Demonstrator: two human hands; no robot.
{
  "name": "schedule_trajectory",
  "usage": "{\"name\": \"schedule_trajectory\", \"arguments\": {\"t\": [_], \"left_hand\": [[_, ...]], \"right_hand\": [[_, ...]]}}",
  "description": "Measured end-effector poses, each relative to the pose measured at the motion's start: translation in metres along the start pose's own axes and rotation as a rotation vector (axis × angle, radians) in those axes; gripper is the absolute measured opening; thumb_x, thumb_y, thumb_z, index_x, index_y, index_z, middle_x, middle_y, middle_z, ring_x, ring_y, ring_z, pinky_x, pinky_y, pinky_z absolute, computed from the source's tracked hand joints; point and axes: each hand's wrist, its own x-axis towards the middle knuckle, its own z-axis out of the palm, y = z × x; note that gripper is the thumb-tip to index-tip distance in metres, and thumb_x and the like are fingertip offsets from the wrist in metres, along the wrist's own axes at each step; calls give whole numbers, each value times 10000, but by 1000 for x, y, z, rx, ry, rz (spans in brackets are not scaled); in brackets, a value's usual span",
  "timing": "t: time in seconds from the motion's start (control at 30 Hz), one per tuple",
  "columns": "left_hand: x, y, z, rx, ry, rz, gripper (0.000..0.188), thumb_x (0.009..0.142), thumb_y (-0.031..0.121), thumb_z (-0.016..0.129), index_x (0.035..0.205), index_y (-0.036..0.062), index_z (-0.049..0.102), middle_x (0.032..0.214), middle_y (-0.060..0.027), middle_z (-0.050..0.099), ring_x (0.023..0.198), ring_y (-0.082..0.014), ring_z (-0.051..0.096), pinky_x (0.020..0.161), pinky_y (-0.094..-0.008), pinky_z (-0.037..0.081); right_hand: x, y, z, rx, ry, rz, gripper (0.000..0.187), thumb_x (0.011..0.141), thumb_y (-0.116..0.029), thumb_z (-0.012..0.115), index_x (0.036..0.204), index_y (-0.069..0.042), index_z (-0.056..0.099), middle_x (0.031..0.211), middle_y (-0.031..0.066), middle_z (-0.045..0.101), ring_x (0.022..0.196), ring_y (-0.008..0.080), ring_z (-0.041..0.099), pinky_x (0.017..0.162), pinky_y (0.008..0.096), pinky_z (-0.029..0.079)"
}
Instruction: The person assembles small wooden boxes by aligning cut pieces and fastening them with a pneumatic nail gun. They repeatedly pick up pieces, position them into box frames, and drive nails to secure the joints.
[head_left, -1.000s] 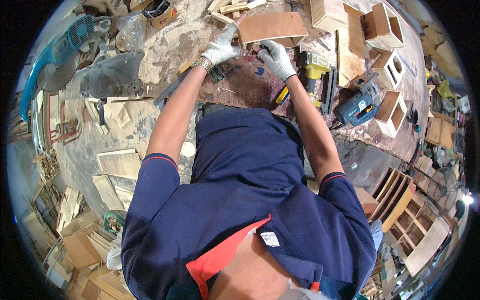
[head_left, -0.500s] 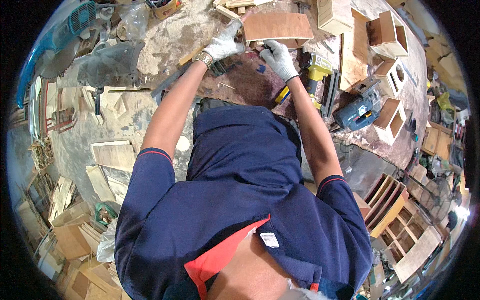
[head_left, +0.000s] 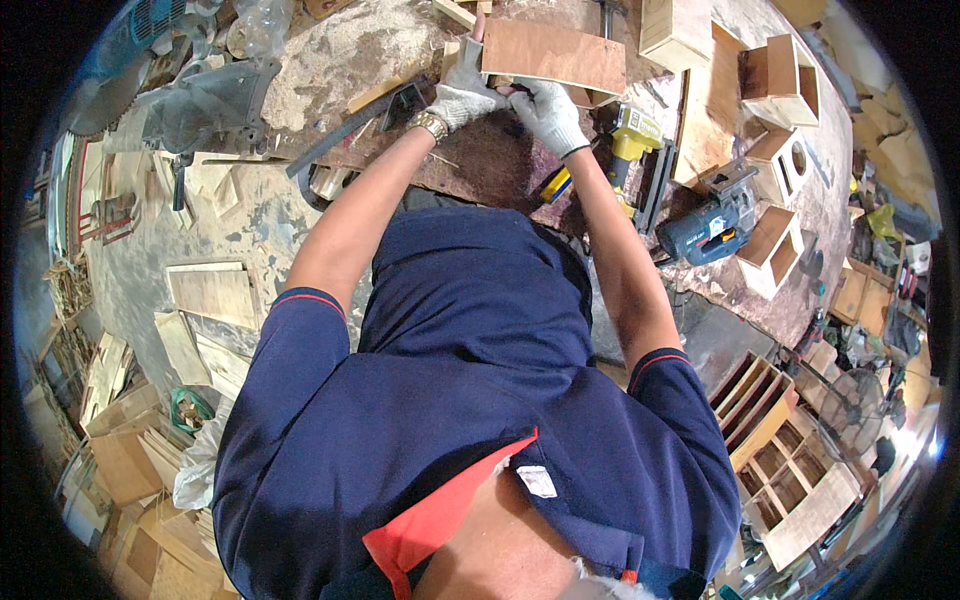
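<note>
A small wooden box (head_left: 555, 52) with a reddish-brown top panel sits at the far middle of the workbench. My left hand (head_left: 465, 98), in a white glove with bare fingertips, holds its left side, one finger stretched up along the edge. My right hand (head_left: 548, 112), gloved too, is closed at the near edge of the box, its fingertips partly hidden under the panel. The two hands nearly meet there. Just right of my right hand lies a yellow-green nail gun (head_left: 632, 135) with a black magazine.
A blue jigsaw (head_left: 708, 228) lies to the right, near several pale wooden boxes (head_left: 780, 80). A circular saw blade guard (head_left: 210, 110) is at the far left. A dark metal bar (head_left: 345, 130) rests left of my hands. Wood offcuts (head_left: 212, 292) lie on the floor at left.
My left hand has moved right and nearer, closer to my right hand. The box's top panel now shows more fully, tilted toward me. The view has shifted slightly.
</note>
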Motion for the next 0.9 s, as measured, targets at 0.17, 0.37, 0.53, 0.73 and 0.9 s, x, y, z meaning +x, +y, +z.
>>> {"name": "schedule_trajectory", "arguments": {"t": [0.17,0.37,0.53,0.73,0.9], "left_hand": [[6,-12,22,74,265,97,1302,681,355,933,1678,282,99,1666,-133,338,1433,-383,472,1075,-463,524],[-4,-32,44,-77,291,69,967,882,227,819,1638,178,218,1502,-116,531,1308,-262,597,1025,-371,555],[-6,-47,45,-13,369,197,1028,831,245,854,1632,175,213,1475,-139,550,1304,-286,608,1017,-389,560],[-7,-36,48,-7,306,53,1092,790,272,871,1639,199,189,1475,-152,527,1260,-346,618,983,-440,565],[-8,-24,44,11,258,-27,1144,756,294,886,1644,218,169,1475,-163,509,1223,-396,626,955,-481,570]], "right_hand": [[-5,-16,8,218,68,292,368,956,-411,720,1045,-59,780,733,62,693,726,98,608,704,324,509],[-5,-19,13,3,91,211,293,973,-319,708,1052,-43,764,776,130,716,721,161,640,711,347,515],[-2,-15,12,-33,125,112,333,915,-341,759,1115,-75,771,922,165,761,841,296,734,767,390,546],[-1,-10,16,-60,175,69,292,896,-286,763,1115,-94,784,975,167,772,906,332,747,814,403,563],[-2,-6,14,-112,157,26,271,893,-277,770,1094,-97,792,965,163,772,905,333,748,806,394,566]]}}
